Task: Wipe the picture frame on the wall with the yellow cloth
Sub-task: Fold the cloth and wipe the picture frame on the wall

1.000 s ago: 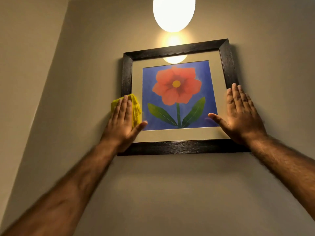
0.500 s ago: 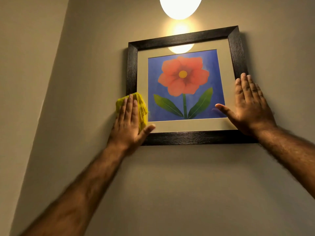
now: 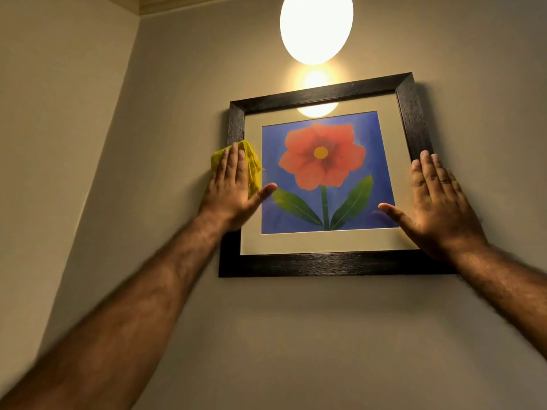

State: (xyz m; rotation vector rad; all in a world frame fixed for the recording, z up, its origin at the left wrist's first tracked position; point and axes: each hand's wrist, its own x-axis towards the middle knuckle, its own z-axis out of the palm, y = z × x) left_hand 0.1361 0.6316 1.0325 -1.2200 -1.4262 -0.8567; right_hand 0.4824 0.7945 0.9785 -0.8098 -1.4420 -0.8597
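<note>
A dark wooden picture frame [image 3: 325, 264] hangs on the wall, holding a print of a red flower on blue. My left hand [image 3: 232, 187] presses a yellow cloth [image 3: 253, 167] flat against the frame's left side, about halfway up; most of the cloth is hidden under the palm. My right hand [image 3: 438, 205] lies flat with spread fingers on the frame's right side, thumb resting on the glass near the lower right of the print.
A glowing oval lamp [image 3: 316, 25] hangs above the frame, and its reflection shows at the top of the glass. A side wall [image 3: 59, 143] meets this wall in a corner to the left. Bare wall lies below the frame.
My left hand with the cloth has slid up the frame's left side from the lower corner to about mid-height. The right hand stays in place. The view has tilted up.
</note>
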